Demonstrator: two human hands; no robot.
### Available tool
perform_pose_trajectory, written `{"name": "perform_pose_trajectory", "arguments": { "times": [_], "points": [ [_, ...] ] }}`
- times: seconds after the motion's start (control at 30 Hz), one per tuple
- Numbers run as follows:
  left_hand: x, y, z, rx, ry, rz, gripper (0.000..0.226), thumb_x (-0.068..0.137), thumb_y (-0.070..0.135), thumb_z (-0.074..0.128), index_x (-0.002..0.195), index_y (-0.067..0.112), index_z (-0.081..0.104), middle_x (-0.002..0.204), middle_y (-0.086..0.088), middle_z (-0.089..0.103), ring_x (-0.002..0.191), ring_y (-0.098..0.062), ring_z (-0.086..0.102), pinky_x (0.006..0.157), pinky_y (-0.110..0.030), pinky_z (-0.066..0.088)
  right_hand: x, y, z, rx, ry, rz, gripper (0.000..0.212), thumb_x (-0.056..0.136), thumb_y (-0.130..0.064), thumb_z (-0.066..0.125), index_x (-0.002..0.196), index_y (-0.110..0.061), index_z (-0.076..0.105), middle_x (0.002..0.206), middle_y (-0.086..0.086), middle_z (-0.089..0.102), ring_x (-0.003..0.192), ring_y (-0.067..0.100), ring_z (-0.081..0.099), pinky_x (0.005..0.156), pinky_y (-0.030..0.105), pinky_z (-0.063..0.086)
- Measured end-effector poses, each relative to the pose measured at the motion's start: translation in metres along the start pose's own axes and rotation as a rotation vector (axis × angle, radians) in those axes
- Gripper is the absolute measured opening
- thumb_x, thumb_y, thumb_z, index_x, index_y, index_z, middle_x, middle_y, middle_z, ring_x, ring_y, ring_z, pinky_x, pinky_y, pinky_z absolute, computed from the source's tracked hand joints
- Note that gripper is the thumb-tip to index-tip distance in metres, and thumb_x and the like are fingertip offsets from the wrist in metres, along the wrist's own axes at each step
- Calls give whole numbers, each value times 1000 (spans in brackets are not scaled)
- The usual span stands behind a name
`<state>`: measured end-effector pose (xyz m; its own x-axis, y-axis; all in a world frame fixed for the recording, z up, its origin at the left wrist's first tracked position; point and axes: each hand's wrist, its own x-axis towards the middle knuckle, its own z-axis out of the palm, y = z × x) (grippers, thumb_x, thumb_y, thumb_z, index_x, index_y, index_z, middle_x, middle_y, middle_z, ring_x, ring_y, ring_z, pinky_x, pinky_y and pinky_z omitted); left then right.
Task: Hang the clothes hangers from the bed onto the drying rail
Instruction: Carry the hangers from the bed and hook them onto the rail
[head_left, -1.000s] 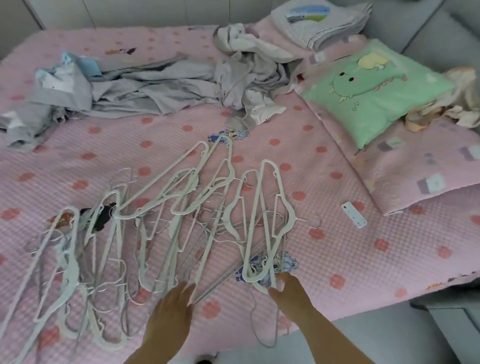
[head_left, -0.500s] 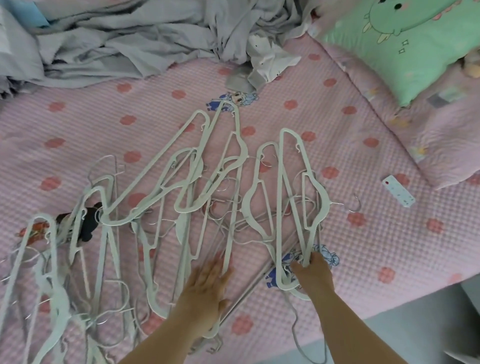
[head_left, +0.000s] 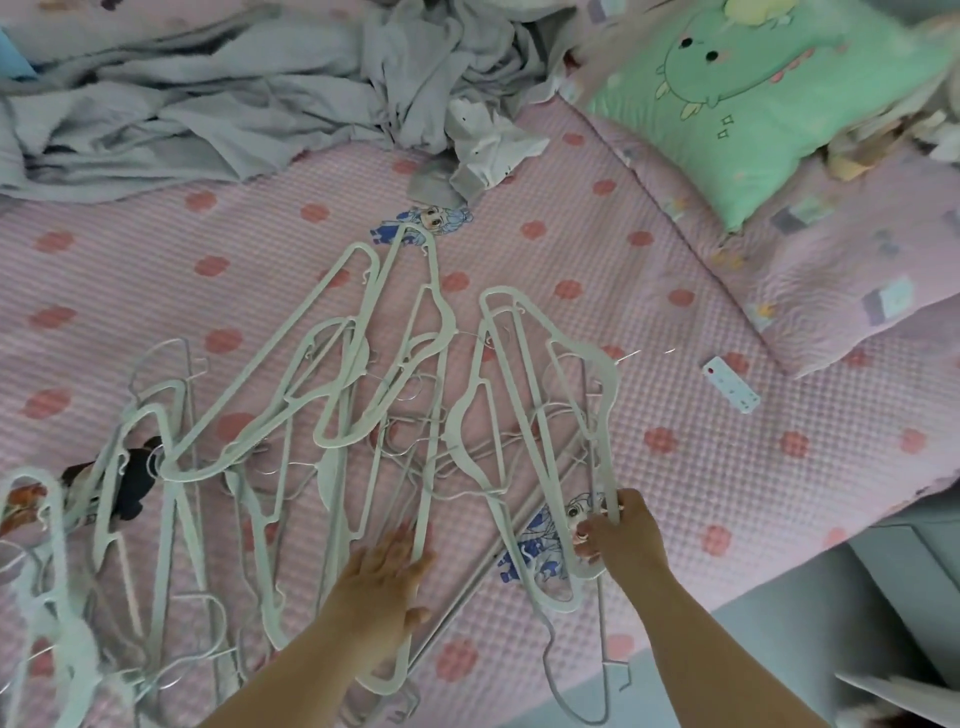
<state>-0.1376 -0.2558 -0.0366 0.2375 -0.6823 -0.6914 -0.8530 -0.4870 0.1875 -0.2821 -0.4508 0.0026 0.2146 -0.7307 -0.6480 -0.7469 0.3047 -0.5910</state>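
While left hand (head_left: 384, 571) lies flat on the hangers (head_left: 460, 426), fingers straight and grip open, right hand (head_left: 623, 540) has its grip closed round one pale hanger (head_left: 605, 431) at the pile's 3 o'clock edge. Pile sprawls over the pink bed (head_left: 727, 467), centre to 8 o'clock, with grey clothes (head_left: 234, 104) at 11 o'clock, green pillow (head_left: 753, 104) at 1 o'clock, small white strip (head_left: 730, 384) at 3 o'clock.
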Motion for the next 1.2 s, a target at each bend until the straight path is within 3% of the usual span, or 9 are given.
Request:
{"name": "perform_pose_trajectory", "arguments": {
  "times": [0.23, 0.37, 0.47, 0.57, 0.77, 0.87, 0.97, 1.1, 1.2],
  "points": [
    [-15, 10, -41, -72, 107, -25, 44, 100, 24, 24, 144, 25, 22, 153, 3, 20, 142, -16, 18, 116, -31, 16, -37, -34, -54, 101, 45, -110, 6, 95, -7, 44, 93, -11, 48, 61, 5, 57, 46, 15, 45, 40, 17, 38],
    [-17, 39, -84, -223, 261, 58, 31, 99, 16, 27, 108, 23, 55, 105, 5, 56, 102, -10, 56, 84, -18, 40, -64, -51, -100, 186, 57, -148, 19, 96, -7, 43, 81, -16, 51, 59, 7, 57, 47, 18, 49, 45, 23, 41],
    [-18, 81, -130, -405, 320, 123, 34, 99, 13, 28, 125, 13, 50, 118, -2, 60, 82, -6, 58, 75, -15, 45, -88, -50, -135, 125, 142, -211, 23, 96, -10, 42, 76, -18, 48, 60, 3, 59, 40, 8, 54, 41, 16, 44],
    [-25, 142, -174, -645, 353, 270, 34, 98, 7, 30, 125, 4, 51, 124, -14, 59, 103, -25, 60, 85, -29, 45, -123, -40, -167, 159, 223, -237, 22, 97, -12, 41, 77, -19, 48, 63, 0, 61, 44, 9, 54, 42, 15, 44],
    [-80, 287, -226, -1128, 83, 473, 25, 97, 13, 38, 104, 2, 59, 94, -12, 64, 75, -19, 56, 64, -24, 40, -210, 1, -220, 261, 419, -288, 22, 96, -11, 42, 77, -21, 49, 45, -13, 63, 35, -2, 50, 44, 11, 44],
    [-130, 350, -230, -1070, -34, 543, 33, 97, 33, 36, 82, 14, 57, 76, -1, 57, 64, -8, 55, 59, -21, 41, -260, 28, -241, 204, 535, -320, 16, 96, -12, 41, 84, -19, 49, 47, -16, 62, 39, -1, 52, 52, 18, 48],
    [-175, 401, -213, -1020, -89, 637, 35, 95, 41, 37, 96, 13, 58, 81, -1, 53, 62, -10, 56, 52, -20, 39, -316, 60, -256, 190, 661, -305, 26, 96, -14, 39, 75, -27, 45, 60, -9, 61, 56, 11, 56, 66, 37, 53],
    [-238, 459, -159, -1022, -159, 705, 57, 85, 33, 61, 129, 4, 40, 98, -8, 57, 74, -16, 59, 50, -21, 49, -389, 117, -262, 130, 792, -273, 20, 95, -13, 37, 82, -26, 46, 63, -13, 60, 69, 13, 54, 73, 33, 50],
    [-294, 500, -113, -985, -94, 741, 71, 81, 12, 66, 140, 6, 26, 79, -1, 52, 63, -13, 54, 51, -25, 49, -442, 164, -263, 170, 860, -224, 13, 92, -15, 39, 95, -13, 52, 73, -5, 66, 73, 20, 57, 74, 32, 50]
  ]
}}
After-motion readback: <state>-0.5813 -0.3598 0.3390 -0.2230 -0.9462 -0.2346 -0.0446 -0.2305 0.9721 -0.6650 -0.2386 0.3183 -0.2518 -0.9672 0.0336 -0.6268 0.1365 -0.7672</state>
